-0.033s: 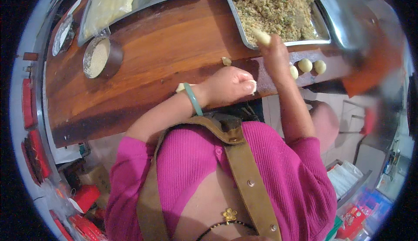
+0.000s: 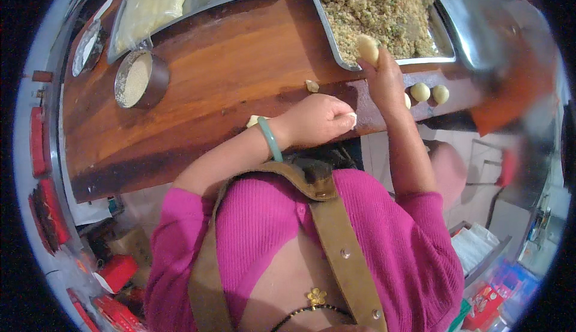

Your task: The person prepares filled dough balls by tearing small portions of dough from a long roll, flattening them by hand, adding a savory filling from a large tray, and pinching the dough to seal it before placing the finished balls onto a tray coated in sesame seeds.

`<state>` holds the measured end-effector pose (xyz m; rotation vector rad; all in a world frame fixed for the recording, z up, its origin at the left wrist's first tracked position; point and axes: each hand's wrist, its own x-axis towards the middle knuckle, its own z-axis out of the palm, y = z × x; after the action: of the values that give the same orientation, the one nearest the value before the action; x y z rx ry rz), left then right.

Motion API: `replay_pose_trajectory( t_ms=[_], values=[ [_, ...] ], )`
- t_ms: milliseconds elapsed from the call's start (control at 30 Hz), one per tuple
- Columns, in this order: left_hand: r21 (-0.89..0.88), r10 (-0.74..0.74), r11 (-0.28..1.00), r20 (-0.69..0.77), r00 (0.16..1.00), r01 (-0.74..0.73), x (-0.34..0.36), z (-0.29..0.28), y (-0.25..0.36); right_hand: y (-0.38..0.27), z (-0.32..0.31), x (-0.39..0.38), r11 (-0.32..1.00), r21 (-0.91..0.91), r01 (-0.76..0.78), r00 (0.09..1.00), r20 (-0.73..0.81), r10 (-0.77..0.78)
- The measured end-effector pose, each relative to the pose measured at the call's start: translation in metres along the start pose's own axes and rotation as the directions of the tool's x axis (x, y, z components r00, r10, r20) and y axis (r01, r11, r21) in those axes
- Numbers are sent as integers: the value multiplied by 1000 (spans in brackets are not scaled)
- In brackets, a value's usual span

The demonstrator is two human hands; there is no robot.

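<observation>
Right hand (image 2: 387, 83) grips an elongated pale lump (image 2: 368, 50) over the metal tray's (image 2: 429, 60) near-left corner.
Versus earlier frame: lump stands steeper, long axis running away from the person, free end leaning slightly left toward the tray's far edge; left hand (image 2: 318, 120), curled around a white piece (image 2: 353, 118) at the worktop's (image 2: 240, 50) near edge, sits slightly farther right. Tray contains crumbly mix (image 2: 384, 11); round tin (image 2: 159, 81), near worktop's left edge, contains pale granules (image 2: 137, 80).
</observation>
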<state>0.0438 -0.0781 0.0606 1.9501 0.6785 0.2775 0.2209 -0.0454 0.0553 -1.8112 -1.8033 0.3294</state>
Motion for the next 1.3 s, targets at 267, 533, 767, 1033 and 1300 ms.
replay_pose_trajectory(
  t_ms=[267,533,767,1033,1300],
  values=[
    [-407,-144,909,-518,843,-95,1,-15,-14,-27,-21,-8,968,226,112,974,168,-152],
    [-397,-118,907,-558,822,-139,-21,-46,-9,-47,9,-3,781,624,45,936,246,-250],
    [-491,-309,866,-667,678,-89,-43,-48,-38,-43,25,-7,902,238,360,853,308,-422],
    [100,-287,873,-687,668,477,-68,-44,-80,-36,72,-2,912,400,96,905,347,-247],
    [258,-191,859,-641,744,443,-79,-37,-71,-74,105,-1,872,287,396,832,290,-473]
  ],
)
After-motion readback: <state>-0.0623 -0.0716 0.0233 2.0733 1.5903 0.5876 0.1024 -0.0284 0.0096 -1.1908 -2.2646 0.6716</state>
